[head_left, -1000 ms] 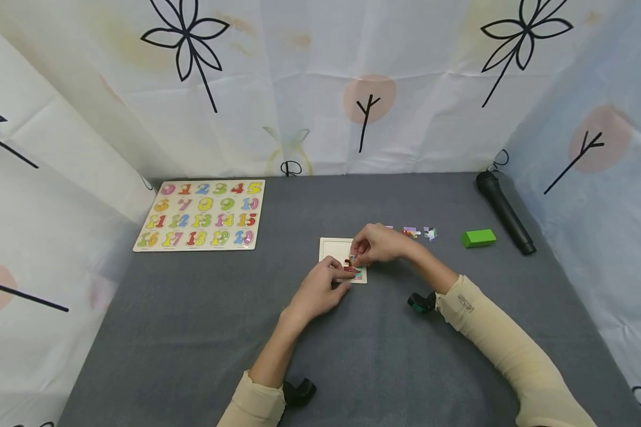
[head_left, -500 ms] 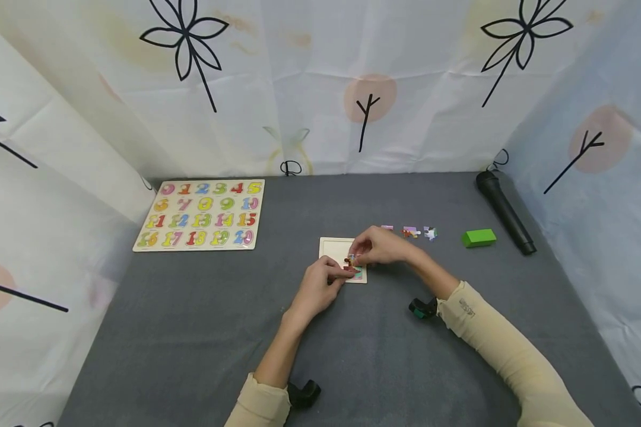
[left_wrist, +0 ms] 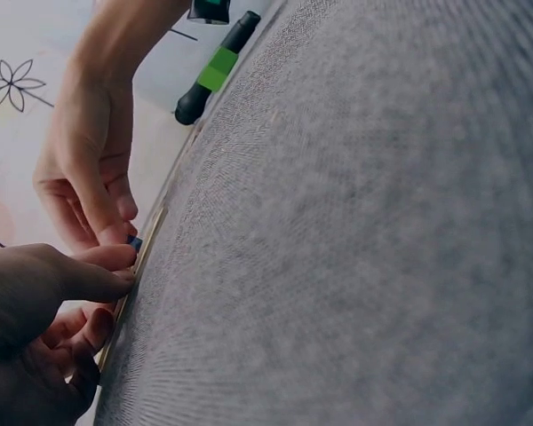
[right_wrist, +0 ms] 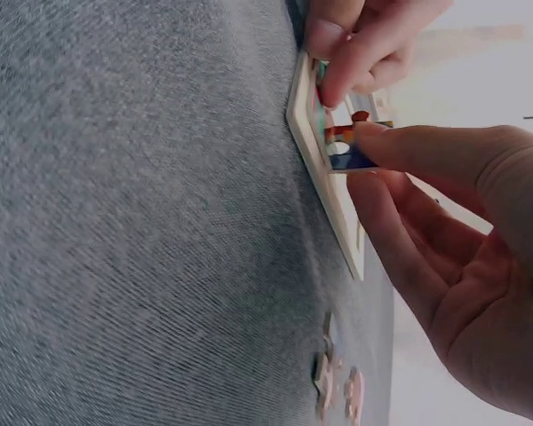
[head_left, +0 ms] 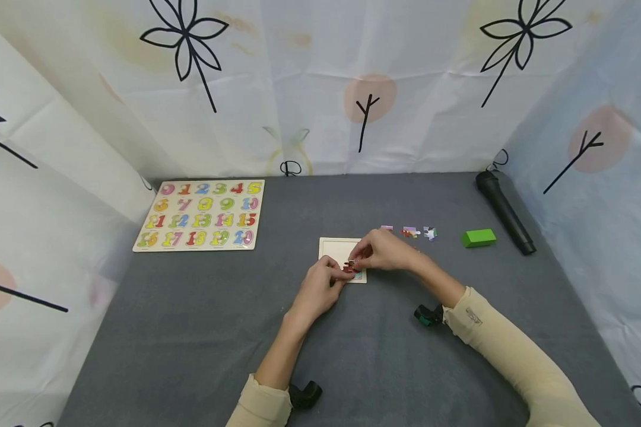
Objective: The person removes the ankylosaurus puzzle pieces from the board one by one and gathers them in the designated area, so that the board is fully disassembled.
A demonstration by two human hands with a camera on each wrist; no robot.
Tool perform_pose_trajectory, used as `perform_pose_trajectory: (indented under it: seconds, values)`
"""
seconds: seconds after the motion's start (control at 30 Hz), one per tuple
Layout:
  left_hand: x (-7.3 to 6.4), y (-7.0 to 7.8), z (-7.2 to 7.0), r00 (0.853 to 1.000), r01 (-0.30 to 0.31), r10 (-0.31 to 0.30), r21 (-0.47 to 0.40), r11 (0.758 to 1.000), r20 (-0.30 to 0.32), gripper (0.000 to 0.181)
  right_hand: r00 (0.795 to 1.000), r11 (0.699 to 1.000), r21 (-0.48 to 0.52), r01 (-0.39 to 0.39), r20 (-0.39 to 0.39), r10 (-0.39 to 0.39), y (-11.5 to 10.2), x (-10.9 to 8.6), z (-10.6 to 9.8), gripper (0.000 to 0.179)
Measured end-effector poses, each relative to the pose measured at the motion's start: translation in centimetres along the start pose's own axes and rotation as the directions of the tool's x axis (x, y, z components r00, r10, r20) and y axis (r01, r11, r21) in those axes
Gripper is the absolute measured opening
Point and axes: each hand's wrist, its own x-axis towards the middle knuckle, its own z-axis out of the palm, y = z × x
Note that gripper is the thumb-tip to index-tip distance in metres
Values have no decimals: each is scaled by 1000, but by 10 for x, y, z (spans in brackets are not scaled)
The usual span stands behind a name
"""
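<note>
A small square wooden puzzle board [head_left: 331, 246] lies on the grey cloth, with a coloured puzzle piece [right_wrist: 322, 102] set in its near right corner. My left hand [head_left: 317, 287] reaches from the left; its index finger rests straight on that piece, the thumb at the board's near edge. My right hand [head_left: 387, 250] comes from the right. Between thumb and fingers it pinches a second puzzle piece [right_wrist: 351, 160], dark blue with red and orange, tilted close over the board beside the first one. The fingers hide part of this held piece in the head view.
Several loose puzzle pieces [head_left: 411, 232] lie beyond my right hand. Farther right are a green block [head_left: 478, 238] and a black microphone [head_left: 504, 212]. A number puzzle board [head_left: 200, 214] lies at the back left. Patterned white curtains [head_left: 320, 89] enclose the table.
My right hand has shifted slightly right and nearer with its puzzle piece, which has turned and shows less of its face. My left hand stays nearly still on the board.
</note>
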Motion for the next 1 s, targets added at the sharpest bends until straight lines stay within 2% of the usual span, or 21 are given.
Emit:
perform_pose_trajectory:
  seconds: [0.13, 0.47, 0.7, 0.83, 1.0]
  values:
    - [1, 1, 0, 1000, 8, -8, 4, 1000, 1, 19, 999, 999, 14, 34, 11, -35, -1, -3, 0, 9]
    - [1, 2, 0, 1000, 4, -4, 8, 1000, 10, 19, 999, 998, 64, -23, 32, 21, 7, 9, 4, 19]
    - [0, 2, -1, 1000, -30, 30, 30, 999, 8, 19, 997, 999, -49, -16, 81, 20, -3, 15, 0, 11]
    - [-1, 2, -1, 999, -45, 44, 67, 997, 17, 19, 996, 995, -100, -22, 82, 31, -5, 17, -2, 10]
    - [-3, 3, -2, 998, -56, 54, 102, 993, 30, 20, 994, 994, -94, -51, 87, 60, -6, 18, -5, 9]
